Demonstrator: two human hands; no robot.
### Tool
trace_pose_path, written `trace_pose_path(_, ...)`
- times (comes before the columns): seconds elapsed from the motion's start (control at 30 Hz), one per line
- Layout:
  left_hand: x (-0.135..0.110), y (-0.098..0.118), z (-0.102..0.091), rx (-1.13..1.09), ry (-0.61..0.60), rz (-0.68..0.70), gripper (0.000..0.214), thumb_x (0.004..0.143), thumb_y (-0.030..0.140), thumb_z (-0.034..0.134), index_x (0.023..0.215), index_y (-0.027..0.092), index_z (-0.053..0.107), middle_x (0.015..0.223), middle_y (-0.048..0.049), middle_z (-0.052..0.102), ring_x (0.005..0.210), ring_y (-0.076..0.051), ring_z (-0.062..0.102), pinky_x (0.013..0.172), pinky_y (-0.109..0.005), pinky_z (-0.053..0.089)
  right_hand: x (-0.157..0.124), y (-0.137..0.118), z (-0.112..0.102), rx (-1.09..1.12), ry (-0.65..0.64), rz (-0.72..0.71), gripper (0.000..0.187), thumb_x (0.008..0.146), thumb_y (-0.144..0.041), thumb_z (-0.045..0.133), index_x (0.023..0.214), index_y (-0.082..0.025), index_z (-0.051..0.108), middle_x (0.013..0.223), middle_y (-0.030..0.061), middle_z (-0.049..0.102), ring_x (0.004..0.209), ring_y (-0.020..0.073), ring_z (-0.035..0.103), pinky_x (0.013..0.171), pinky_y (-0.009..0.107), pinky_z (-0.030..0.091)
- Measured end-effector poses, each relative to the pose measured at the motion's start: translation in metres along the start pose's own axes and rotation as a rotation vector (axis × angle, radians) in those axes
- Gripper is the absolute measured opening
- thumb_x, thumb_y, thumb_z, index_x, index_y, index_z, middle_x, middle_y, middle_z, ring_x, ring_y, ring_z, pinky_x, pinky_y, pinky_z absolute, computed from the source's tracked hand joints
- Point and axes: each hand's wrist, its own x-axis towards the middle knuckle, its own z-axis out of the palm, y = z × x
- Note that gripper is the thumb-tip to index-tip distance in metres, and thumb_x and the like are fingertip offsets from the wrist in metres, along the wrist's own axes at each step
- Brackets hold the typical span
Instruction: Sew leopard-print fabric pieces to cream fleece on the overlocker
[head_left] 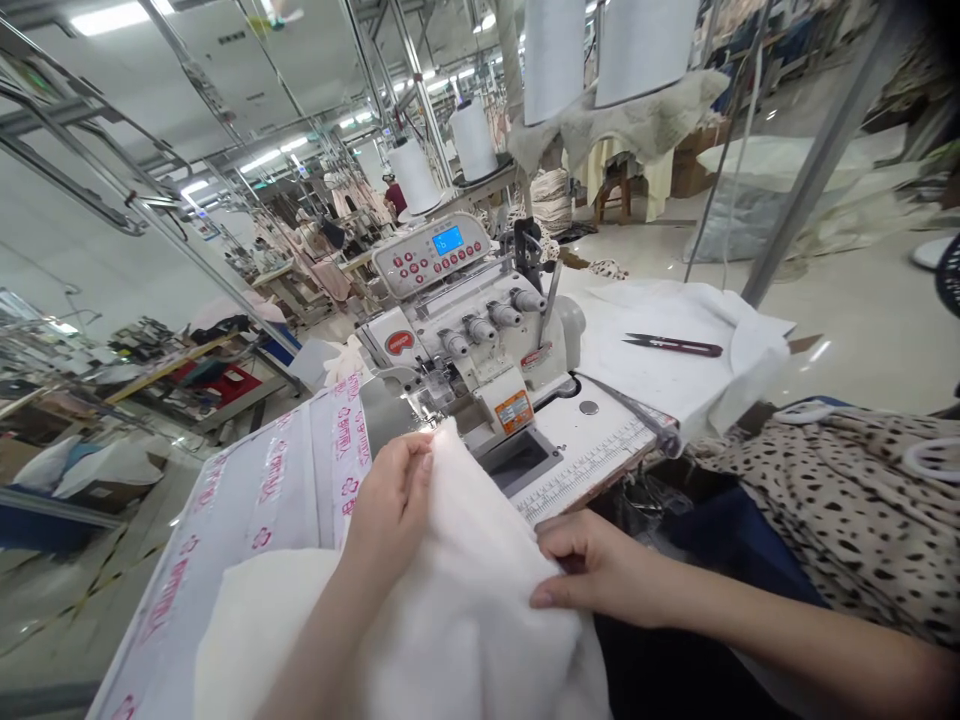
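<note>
A white fabric piece [480,560] drapes from the front of an overlock sewing machine [472,330] down toward my lap. My left hand [394,490] pinches its upper edge close to the lit needle area [427,405]. Lower and to the right, my right hand [581,565] grips the fabric's right edge between thumb and curled fingers. The cloth's top corner reaches the presser foot area; whether it lies under the foot I cannot tell. The machine's control panel [431,255] has a blue lit display.
Dark thread snips [673,345] lie on white cloth [637,300] right of the machine. Spotted fabric [862,500] is heaped at the right. Large thread cones [555,60] stand behind. A metal pole [817,160] slants at the right. Printed plastic film [255,500] covers the table at left.
</note>
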Motion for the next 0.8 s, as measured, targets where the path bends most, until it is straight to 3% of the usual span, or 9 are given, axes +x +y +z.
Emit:
trace_pose_path(0.2,0.019,-0.003,0.001,0.018,-0.005,0.030,0.012,0.087,0.027,0.036,0.085,0.020,0.046,0.101,-0.0021,0.054,0.091,-0.016,0.051,0.078,-0.031,0.039,0.014,-0.006,0.004,0.058,0.031,-0.049,0.046,0.072,-0.044,0.063,0.051,-0.015,0.034,0.063,-0.0029,0.039,0.060,0.0090,0.038,0.053,0.020,0.029)
trace_pose_path(0.4,0.023,-0.010,0.002,0.063,0.020,0.087,0.010,0.085,0.024,0.039,0.090,0.021,0.047,0.098,-0.0016,0.054,0.088,-0.016,0.051,0.077,-0.030,0.040,0.027,-0.008,0.005,0.055,0.083,-0.036,0.049,0.071,-0.046,0.062,0.050,-0.016,0.030,0.060,-0.0041,0.033,0.057,0.0081,0.033,0.051,0.021,0.025)
trace_pose_path(0.57,0.022,-0.014,0.001,0.071,0.019,0.113,0.011,0.084,0.025,0.040,0.091,0.021,0.049,0.100,-0.0018,0.055,0.089,-0.016,0.051,0.077,-0.029,0.040,0.028,-0.015,0.010,0.009,0.097,0.013,0.045,0.070,-0.037,0.065,0.049,-0.015,0.033,0.059,-0.0046,0.033,0.056,0.0071,0.033,0.050,0.020,0.024)
trace_pose_path(0.8,0.030,-0.025,-0.011,0.008,-0.047,0.112,0.011,0.083,0.027,0.042,0.087,0.021,0.051,0.096,-0.0010,0.056,0.085,-0.015,0.052,0.074,-0.027,0.040,0.040,-0.023,0.044,0.070,0.064,-0.056,0.043,0.069,-0.032,0.067,0.050,-0.015,0.033,0.051,-0.0070,0.029,0.051,0.0057,0.028,0.046,0.020,0.020)
